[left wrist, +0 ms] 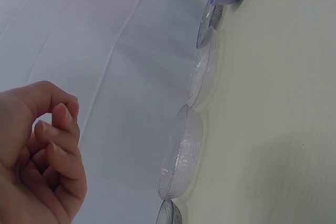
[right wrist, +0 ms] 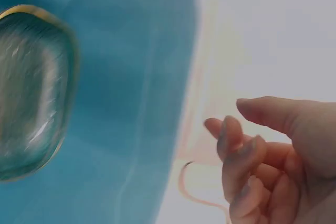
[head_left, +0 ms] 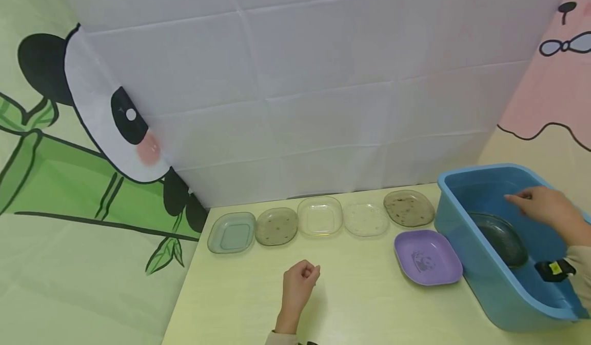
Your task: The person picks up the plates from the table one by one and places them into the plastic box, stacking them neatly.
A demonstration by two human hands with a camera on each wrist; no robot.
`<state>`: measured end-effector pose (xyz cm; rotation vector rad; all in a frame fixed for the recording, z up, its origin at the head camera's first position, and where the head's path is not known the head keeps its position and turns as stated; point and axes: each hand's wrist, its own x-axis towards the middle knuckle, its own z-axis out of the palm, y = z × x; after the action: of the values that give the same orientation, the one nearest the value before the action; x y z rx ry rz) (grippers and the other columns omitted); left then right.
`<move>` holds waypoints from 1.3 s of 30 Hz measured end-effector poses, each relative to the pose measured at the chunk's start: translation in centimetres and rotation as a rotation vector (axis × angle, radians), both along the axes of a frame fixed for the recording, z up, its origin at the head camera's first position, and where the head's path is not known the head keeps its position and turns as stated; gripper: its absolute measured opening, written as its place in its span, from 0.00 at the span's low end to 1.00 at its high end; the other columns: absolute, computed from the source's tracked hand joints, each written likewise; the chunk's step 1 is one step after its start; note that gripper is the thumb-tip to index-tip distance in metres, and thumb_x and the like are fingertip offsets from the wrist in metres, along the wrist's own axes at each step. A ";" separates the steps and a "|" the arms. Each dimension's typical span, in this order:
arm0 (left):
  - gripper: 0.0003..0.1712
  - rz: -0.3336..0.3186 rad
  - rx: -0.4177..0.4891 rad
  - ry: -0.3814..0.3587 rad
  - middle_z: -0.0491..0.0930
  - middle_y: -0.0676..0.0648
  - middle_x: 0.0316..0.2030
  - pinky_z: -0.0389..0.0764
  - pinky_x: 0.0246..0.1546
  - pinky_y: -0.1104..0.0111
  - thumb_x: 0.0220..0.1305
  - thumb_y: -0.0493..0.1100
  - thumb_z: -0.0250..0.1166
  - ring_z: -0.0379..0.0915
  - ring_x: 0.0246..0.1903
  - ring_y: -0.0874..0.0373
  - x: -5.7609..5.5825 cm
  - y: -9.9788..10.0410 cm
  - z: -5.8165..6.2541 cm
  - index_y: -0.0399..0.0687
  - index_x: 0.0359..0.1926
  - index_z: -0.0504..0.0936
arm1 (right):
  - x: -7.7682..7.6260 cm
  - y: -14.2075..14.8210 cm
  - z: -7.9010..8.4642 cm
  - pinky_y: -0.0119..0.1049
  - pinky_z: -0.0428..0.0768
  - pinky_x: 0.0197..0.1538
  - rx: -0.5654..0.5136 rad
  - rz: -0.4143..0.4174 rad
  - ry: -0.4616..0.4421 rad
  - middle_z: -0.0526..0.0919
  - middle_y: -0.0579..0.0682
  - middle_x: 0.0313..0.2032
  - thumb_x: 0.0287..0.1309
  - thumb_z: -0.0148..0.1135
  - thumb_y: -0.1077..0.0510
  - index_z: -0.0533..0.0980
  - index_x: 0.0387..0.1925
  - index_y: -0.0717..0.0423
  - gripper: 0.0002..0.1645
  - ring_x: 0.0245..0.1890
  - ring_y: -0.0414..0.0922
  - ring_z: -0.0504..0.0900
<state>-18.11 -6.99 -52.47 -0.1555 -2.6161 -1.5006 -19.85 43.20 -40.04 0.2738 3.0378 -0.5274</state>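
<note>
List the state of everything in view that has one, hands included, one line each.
Left hand, loosely curled, holding nothing
Right hand, fingers partly bent, over the tub, holding nothing
Blue tub, upright, open-topped, not empty
Dark dish, inside the tub; flat or leaning, cannot tell
Purple dish, right side up, empty
Five see-through dishes, right side up, in a row

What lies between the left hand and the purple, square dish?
In the head view, only bare, pale yellow tabletop lies between the left hand and the purple dish.
</note>
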 end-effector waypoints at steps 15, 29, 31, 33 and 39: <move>0.11 -0.004 -0.007 -0.039 0.73 0.53 0.13 0.65 0.17 0.77 0.56 0.40 0.64 0.64 0.13 0.70 -0.1 0.8 -0.2 0.45 0.19 0.76 | 5.3 -9.3 2.3 0.32 0.63 0.20 -0.214 -0.102 0.429 0.75 0.36 0.17 0.64 0.50 0.44 0.76 0.43 0.64 0.26 0.15 0.33 0.67; 0.11 -0.061 -0.002 -0.085 0.73 0.53 0.14 0.67 0.18 0.77 0.57 0.41 0.64 0.65 0.13 0.70 -0.3 1.8 -1.0 0.44 0.20 0.77 | 7.0 -16.5 -4.4 0.27 0.65 0.18 -0.800 -0.333 0.744 0.73 0.36 0.14 0.58 0.59 0.61 0.80 0.31 0.59 0.06 0.13 0.35 0.67; 0.11 -0.064 0.004 -0.078 0.73 0.53 0.14 0.67 0.17 0.77 0.57 0.41 0.64 0.65 0.13 0.70 -0.4 2.1 -1.1 0.44 0.20 0.77 | 7.1 -17.0 -6.1 0.25 0.66 0.18 -0.798 -0.346 0.727 0.73 0.35 0.14 0.58 0.60 0.60 0.80 0.30 0.58 0.05 0.13 0.33 0.68; 0.11 -0.068 0.008 -0.070 0.74 0.52 0.14 0.67 0.17 0.77 0.57 0.41 0.64 0.65 0.13 0.70 -0.6 2.4 -1.2 0.44 0.19 0.77 | 7.1 -17.4 -7.8 0.25 0.66 0.18 -0.777 -0.359 0.696 0.73 0.35 0.14 0.57 0.61 0.60 0.80 0.30 0.60 0.06 0.13 0.32 0.69; 0.12 -0.094 -0.003 -0.039 0.74 0.52 0.13 0.65 0.16 0.77 0.56 0.42 0.64 0.62 0.12 0.71 -1.3 3.8 -1.3 0.43 0.19 0.77 | 7.8 -18.8 -12.5 0.23 0.64 0.18 -0.688 -0.384 0.670 0.73 0.33 0.13 0.55 0.63 0.58 0.79 0.27 0.62 0.10 0.13 0.29 0.68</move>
<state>-19.36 -3.17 -53.80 -0.2557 -2.6770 -1.5439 -12.04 24.45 -52.58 0.7636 3.0882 -1.9736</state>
